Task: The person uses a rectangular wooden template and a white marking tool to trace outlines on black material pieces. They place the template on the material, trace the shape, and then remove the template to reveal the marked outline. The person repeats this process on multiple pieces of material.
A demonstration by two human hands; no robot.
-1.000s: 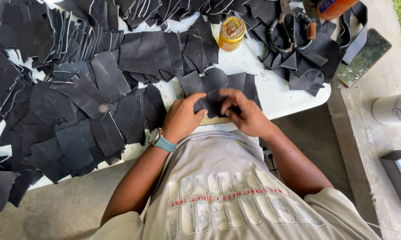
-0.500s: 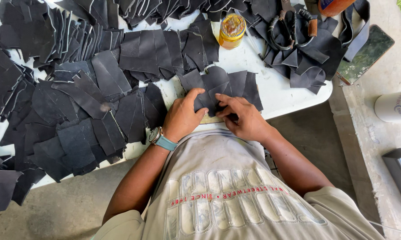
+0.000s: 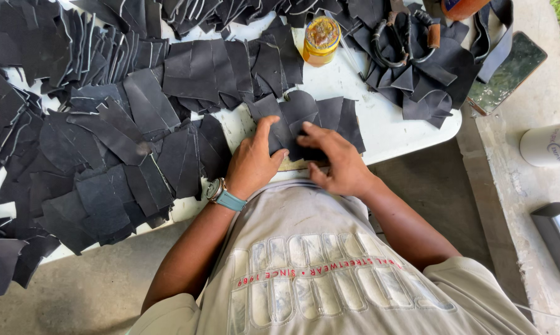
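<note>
Shirt: you wear a short-sleeved T-shirt [image 3: 317, 260] in pale grey-beige, loose over the chest and shoulders.
Print: a row of large block letters in faded white-grey runs across your chest, with a thin line of small red lettering through the middle of it.
Sleeves: they end above your elbows, so both forearms are bare.
Left wrist: you wear a wristwatch [image 3: 216, 189] with a round silvery case on a teal band [image 3: 231, 201].
Left hand [image 3: 252, 162]: bare, no glove or ring that shows.
Right hand [image 3: 336, 161]: bare too, and the wrist carries nothing.
</note>
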